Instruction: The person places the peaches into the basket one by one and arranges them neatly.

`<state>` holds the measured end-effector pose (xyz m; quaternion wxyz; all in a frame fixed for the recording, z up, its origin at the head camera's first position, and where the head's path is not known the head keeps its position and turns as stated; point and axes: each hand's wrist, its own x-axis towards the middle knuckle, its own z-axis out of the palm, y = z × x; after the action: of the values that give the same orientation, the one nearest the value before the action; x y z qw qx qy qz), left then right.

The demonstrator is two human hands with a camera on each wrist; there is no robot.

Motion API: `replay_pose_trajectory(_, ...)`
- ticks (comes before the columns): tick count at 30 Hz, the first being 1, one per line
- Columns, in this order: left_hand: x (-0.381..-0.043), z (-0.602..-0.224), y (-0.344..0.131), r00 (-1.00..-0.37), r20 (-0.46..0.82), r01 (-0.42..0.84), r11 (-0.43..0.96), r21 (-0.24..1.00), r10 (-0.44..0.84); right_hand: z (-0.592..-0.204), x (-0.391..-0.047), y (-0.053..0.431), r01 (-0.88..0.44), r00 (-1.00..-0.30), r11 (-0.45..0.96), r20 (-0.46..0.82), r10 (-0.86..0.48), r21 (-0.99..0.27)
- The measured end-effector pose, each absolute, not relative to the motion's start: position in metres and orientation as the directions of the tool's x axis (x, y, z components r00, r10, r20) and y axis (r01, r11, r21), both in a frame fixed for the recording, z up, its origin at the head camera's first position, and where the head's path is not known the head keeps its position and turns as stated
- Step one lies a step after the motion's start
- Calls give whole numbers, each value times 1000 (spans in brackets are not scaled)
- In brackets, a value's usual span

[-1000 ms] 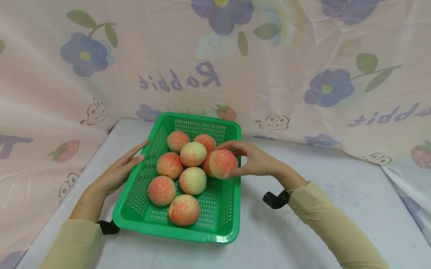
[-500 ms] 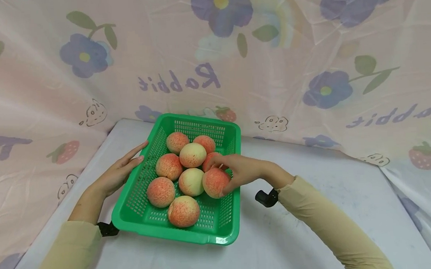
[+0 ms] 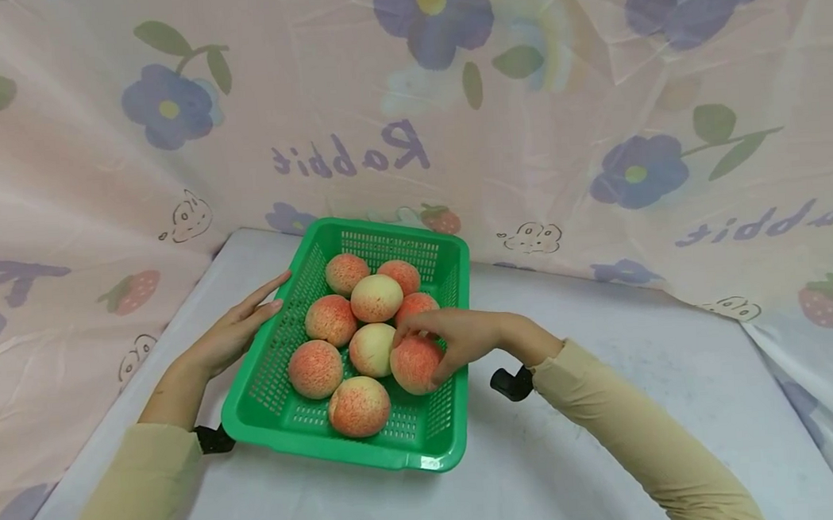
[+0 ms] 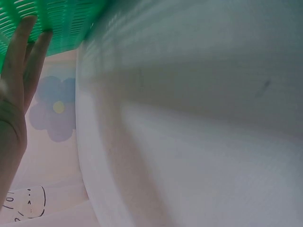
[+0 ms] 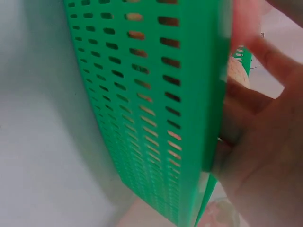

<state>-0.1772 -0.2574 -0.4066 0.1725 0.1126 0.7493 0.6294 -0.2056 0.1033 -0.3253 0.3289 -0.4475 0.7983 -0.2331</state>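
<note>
A green slotted plastic basket (image 3: 349, 452) stands tilted across the view, with several red-and-yellow peaches inside. My right hand (image 3: 473, 334) reaches over its right rim and grips a reddish peach (image 3: 416, 366) low in the basket, beside a pale peach (image 3: 374, 352). In the right wrist view the basket wall (image 5: 147, 104) hides most of that peach, and the hand (image 5: 270, 142) bends over the rim. My left hand (image 3: 231, 335) rests against the basket's left side with extended fingers; in the left wrist view its fingers (image 4: 35, 66) touch the slotted wall (image 4: 64, 23).
The basket sits on a white table (image 3: 594, 360). Behind it and to the left hangs a pale pink cloth (image 3: 524, 142) with purple flowers and strawberries. A black wrist-worn device (image 3: 513, 383) projects from the right wrist, another (image 3: 214, 439) from the left.
My right hand has lowered the peach from above the basket's right side into it, moving toward the near end and slightly left. The left hand and the basket stay put.
</note>
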Motion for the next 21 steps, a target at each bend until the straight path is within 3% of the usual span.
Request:
replay_pose_trajectory(7, -178, -408, -259, -916, -122, -60, 171, 984, 383, -325, -202, 105, -519, -415, 518, -330, -848, -680)
replay_pose_trajectory(16, -177, -405, -259, -921, -139, -57, 227, 972, 364, -334, -203, 118, -392, -455, 405, -209, -866, -826)
replay_pose_trajectory(21, -175, -399, -262, -922, -175, -63, 311, 948, 347, -338, -201, 126, -317, -516, 319, -120, -848, -893)
